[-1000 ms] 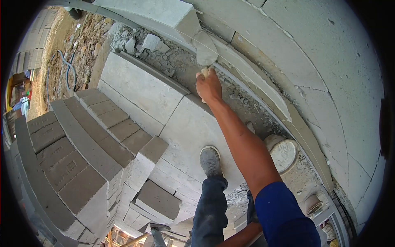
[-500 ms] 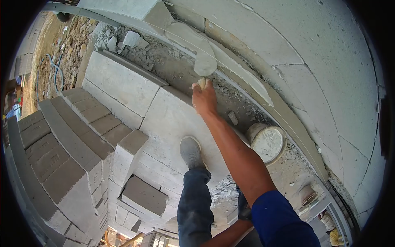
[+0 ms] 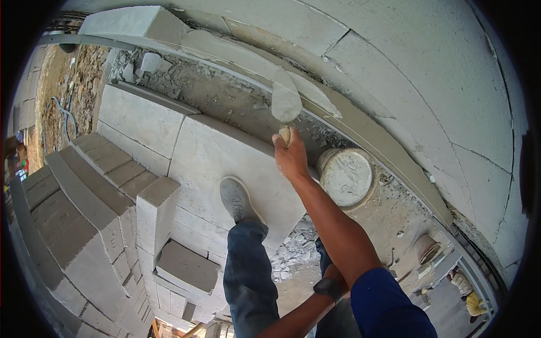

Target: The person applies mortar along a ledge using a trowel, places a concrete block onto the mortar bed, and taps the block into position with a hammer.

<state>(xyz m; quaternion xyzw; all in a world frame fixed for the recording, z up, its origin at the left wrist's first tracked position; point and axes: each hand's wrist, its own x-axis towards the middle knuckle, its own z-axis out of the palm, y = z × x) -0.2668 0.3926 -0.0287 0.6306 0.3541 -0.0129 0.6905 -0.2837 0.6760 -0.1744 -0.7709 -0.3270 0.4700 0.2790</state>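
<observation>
My right hand [image 3: 291, 155] is closed around the handle of a trowel [image 3: 286, 102]. The trowel's mortar-coated blade points up and lies over the edge of the wet mortar strip [image 3: 225, 52], which runs along the top of the low wall beside a taut string. Only a small part of my left hand [image 3: 335, 274] shows, low in the view behind my right forearm, with a dark band on the wrist; its fingers are hidden. Just right of my right hand stands a round bucket [image 3: 347, 177] of grey mortar.
A pale block [image 3: 127, 25] sits at the mortar's far end. My shoe [image 3: 238, 197] is on large pale slabs [image 3: 194, 155]. Stacked blocks [image 3: 84, 225] fill the left. Rubble lies in the trough, a smaller container [image 3: 426, 248] stands lower right, and a person in yellow [image 3: 475, 304] is beyond.
The trowel and my right hand have moved along the wall toward the bucket, and the mortar strip behind the blade is flatter and wider. The view has shifted to the right.
</observation>
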